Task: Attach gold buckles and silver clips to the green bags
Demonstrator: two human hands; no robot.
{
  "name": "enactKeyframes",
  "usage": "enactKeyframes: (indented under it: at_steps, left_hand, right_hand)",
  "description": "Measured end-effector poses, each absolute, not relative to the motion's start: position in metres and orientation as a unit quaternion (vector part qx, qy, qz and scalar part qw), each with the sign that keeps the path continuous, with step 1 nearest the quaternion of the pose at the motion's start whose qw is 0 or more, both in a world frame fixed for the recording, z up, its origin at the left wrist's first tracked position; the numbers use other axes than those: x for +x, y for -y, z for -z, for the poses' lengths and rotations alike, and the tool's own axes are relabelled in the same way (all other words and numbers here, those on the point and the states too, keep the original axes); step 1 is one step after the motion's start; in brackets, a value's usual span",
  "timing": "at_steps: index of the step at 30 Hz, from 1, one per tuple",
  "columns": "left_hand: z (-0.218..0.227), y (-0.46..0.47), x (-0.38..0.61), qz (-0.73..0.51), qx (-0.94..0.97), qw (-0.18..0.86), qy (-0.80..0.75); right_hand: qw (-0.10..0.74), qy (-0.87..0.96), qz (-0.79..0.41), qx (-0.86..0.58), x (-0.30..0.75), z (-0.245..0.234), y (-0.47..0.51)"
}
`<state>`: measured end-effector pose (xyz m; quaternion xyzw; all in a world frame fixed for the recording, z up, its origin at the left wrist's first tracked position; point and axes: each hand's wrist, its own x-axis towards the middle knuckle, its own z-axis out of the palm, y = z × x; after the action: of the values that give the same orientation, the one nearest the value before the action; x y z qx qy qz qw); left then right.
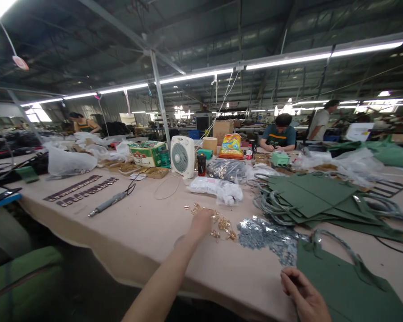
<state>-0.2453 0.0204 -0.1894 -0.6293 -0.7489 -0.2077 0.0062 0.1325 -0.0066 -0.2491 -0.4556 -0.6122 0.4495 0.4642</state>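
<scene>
My left hand (201, 222) reaches across the beige table (144, 232) into a scatter of small gold metal clasps (221, 224); its fingers are hidden behind the back of the hand. My right hand (300, 293) rests near the table's front edge with fingers curled, touching the edge of a dark green felt bag (345, 286) with a cord handle. A heap of small silver metal pieces (268, 235) lies between the two hands.
A stack of green felt bags (315, 197) lies at right. A white fan (182, 156), plastic bags of parts (218, 188), boxes, a screwdriver tool (108, 204) and brown strips (77, 188) sit further back. Other people work at the far tables.
</scene>
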Motion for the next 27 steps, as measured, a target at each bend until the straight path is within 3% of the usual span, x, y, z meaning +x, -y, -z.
enactKeyframes:
  at_steps: [19,27]
  left_hand:
    - [0.189,-0.02,-0.252,0.103,-0.668,-0.133,0.725]
    - [0.199,0.001,-0.239,0.153,-0.658,-0.109,0.729]
  right_hand:
    - [0.47,0.625,-0.437,-0.444,0.128,0.235,0.01]
    - [0.476,0.622,-0.446,-0.433,0.129,0.236,0.014]
